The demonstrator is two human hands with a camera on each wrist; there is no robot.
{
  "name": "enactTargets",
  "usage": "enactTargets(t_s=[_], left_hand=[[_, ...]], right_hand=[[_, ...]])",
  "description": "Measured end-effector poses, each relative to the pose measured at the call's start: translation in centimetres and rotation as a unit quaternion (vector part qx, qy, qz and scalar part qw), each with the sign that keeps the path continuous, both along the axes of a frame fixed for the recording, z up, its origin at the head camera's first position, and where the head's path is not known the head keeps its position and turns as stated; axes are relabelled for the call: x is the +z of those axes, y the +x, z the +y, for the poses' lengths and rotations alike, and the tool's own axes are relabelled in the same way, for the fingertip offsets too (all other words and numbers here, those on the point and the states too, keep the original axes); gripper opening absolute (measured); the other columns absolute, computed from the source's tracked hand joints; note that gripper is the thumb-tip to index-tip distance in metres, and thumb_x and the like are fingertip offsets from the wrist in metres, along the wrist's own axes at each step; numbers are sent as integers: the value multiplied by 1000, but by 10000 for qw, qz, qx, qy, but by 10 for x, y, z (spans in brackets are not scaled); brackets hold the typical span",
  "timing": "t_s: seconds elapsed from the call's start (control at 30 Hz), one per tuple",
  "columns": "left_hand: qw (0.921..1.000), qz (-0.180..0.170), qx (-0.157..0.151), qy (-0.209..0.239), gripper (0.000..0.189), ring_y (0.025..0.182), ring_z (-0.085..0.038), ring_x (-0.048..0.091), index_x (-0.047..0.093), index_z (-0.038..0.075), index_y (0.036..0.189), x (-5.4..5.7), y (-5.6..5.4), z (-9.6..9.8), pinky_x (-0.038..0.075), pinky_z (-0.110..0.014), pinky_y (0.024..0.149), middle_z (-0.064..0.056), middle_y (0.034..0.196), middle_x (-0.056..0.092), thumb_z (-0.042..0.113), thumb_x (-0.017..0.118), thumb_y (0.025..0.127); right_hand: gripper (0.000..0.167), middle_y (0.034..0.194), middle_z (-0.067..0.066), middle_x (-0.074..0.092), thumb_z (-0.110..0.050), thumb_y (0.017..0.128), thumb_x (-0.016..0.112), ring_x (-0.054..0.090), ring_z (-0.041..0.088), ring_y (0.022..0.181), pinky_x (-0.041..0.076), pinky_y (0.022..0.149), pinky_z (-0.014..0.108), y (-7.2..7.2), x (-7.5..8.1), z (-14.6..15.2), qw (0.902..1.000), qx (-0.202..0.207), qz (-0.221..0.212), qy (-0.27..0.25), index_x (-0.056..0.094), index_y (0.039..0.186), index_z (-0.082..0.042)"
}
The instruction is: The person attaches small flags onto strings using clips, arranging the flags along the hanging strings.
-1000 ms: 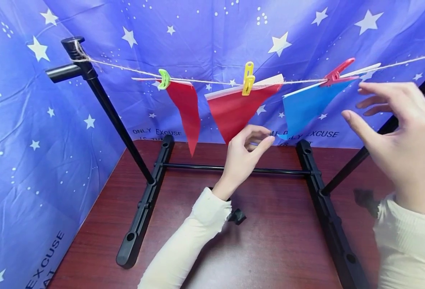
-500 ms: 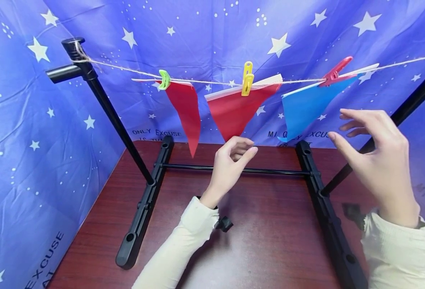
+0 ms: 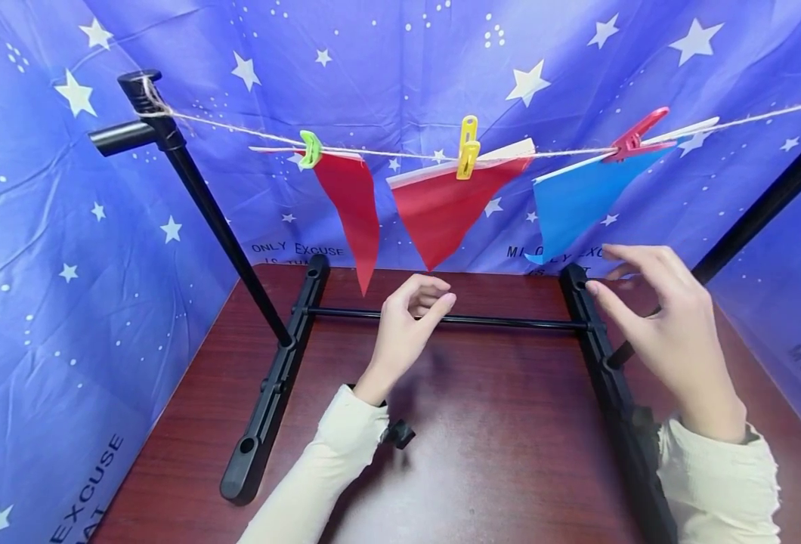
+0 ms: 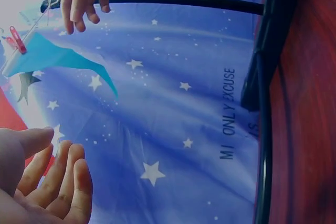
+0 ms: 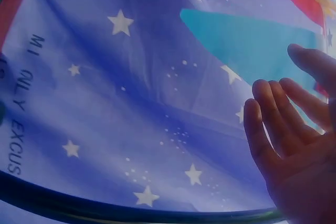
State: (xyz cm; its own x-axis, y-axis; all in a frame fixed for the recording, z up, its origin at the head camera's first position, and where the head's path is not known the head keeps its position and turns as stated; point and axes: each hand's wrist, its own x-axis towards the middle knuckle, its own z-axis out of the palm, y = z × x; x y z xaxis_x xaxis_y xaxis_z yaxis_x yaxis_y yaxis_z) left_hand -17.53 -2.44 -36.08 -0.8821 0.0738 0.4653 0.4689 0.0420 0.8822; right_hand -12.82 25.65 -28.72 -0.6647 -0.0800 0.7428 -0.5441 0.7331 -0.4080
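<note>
Three triangular pennants hang from a string [image 3: 237, 127]. A narrow-looking red pennant [image 3: 353, 204] at left is held by a green clothespin [image 3: 310, 149]. The middle red pennant [image 3: 441, 208] hangs under a yellow clothespin [image 3: 468, 149], and the blue pennant [image 3: 577, 200] at right under a red clothespin [image 3: 637, 136]. Below the middle pennant, apart from it, my left hand [image 3: 403, 321] hovers with loosely bent fingers and nothing in it. My right hand [image 3: 672, 332] is below and right of the blue pennant, thumb and fingers apart, holding nothing; in the right wrist view its palm [image 5: 304, 166] shows bare.
A black stand carries the string, with a left post [image 3: 203, 196], a right post [image 3: 768, 196] and a low crossbar [image 3: 509, 322]. Its feet [image 3: 258, 431] rest on a reddish-brown wooden table [image 3: 482, 453]. Behind hangs a blue cloth [image 3: 400, 68] with white stars.
Both hands have moved down and to the left, away from the pennants. The right hand has left the area beside the red clothespin. The pennants hang nearly as before.
</note>
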Motion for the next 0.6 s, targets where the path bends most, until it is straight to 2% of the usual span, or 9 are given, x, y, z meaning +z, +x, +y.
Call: enactTargets(t_s=[0.23,0.47,0.6], left_hand=[[9999,-64,-12,-79,18,82,-14,68,69,5,106,-7,4,-10,54,-23,70,-10,94,73,13,73,91],[9995,-141,89,-259,20,83,-13,68,69,5,106,-16,6,-21,54,-23,69,-8,94,73,16,73,91],[9988,-235,186,-384,17,83,-13,68,70,9,105,-22,8,-30,55,-26,71,-5,94,73,18,73,91]], right_hand=[[56,104,10,66,11,71,82,53,-9,92,39,79,4,-4,-19,-5,9998,217,-34,34,68,123,-5],[56,104,8,65,11,70,83,52,-9,91,37,73,8,-3,-36,-12,9994,345,-77,69,68,122,-3],[56,103,7,65,11,70,82,55,0,89,39,76,9,-3,-47,-16,9987,503,-71,69,68,122,-3]])
